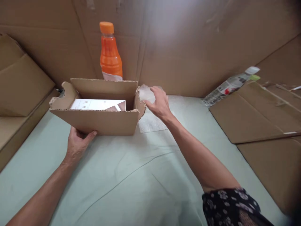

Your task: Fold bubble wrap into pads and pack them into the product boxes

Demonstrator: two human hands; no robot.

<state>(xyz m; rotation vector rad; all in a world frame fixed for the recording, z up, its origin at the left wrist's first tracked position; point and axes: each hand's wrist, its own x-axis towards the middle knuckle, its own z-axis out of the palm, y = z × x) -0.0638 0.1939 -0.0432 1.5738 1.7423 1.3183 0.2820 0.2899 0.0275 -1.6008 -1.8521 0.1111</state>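
Observation:
An open-topped cardboard box [105, 122] is in the middle left, with a white carton [98, 104] lying inside it. My left hand [78, 141] grips the box low on its near side; the thumb lies on the front wall and the other fingers are hidden beneath. Beside the box's right end flap, my right hand [159, 102] has its thumb and fingers spread. The thumb tip is close to the flap's edge; I cannot tell whether they touch. Behind and under the right hand lies a clear sheet of bubble wrap [152, 124].
Behind the box stands an orange bottle [111, 56]. A clear plastic bottle [229, 86] leans at the right by cardboard pieces [256, 113]. More cardboard [21, 81] borders the left, and a cardboard wall [178, 50] the back. Pale green cloth [131, 188] covers the surface.

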